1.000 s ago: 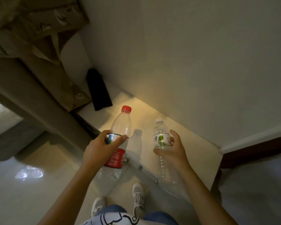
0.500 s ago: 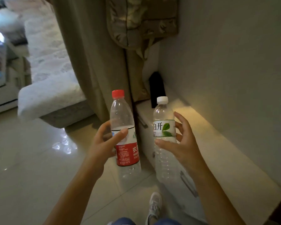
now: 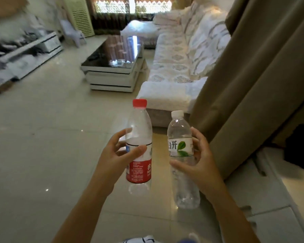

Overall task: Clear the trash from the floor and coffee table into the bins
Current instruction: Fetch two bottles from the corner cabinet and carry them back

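Tiled living-room floor (image 3: 42,155), coffee table (image 3: 116,55) upper centre. Left hand (image 3: 116,160) grips red-capped bottle (image 3: 139,146); right hand (image 3: 198,163) grips white-capped bottle (image 3: 181,155), centre frame. Judged empty: light, crushable, slick; mid-body label hold suits.

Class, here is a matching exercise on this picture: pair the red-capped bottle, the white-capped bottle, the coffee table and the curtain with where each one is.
Things:
1. red-capped bottle
2. white-capped bottle
3. coffee table
4. curtain

Places:
A. hanging at the right
B. in the right hand
C. on the floor beside the sofa
D. in the left hand

Pairs: 1-D, 2-B, 3-C, 4-A
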A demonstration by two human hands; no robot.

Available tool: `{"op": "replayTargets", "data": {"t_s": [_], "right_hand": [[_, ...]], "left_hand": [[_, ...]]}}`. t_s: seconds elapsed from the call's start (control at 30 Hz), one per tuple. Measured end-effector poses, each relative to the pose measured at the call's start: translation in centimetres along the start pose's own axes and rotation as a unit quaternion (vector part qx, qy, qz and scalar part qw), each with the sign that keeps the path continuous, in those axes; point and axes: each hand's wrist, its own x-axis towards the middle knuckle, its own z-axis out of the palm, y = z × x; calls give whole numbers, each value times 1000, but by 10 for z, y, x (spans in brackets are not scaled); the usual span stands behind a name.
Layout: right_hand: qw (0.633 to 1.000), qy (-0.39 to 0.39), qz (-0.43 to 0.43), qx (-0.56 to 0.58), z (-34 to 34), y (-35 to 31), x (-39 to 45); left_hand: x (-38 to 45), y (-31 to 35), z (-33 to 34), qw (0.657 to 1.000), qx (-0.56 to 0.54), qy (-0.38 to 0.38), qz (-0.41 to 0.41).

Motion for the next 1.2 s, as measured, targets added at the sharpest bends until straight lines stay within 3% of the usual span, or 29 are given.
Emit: {"op": "replayTargets", "data": {"t_s": [0.2,0.43,0.9,1.2], "right_hand": [[991,-116,-25,-53,93,-13,35],[968,-223,-49,-103,178,-18,98],[939,-328,-66,-77,348,-11,320],[905,-407,-79,-96,495,-27,411]], "left_hand": [[-15,-7,-106,992,-41,120,11],[0,-27,-177,972,-78,219,12],[180,10,-319,941,-74,329,19],[245,14,-445,912,-100,397,16]]}}
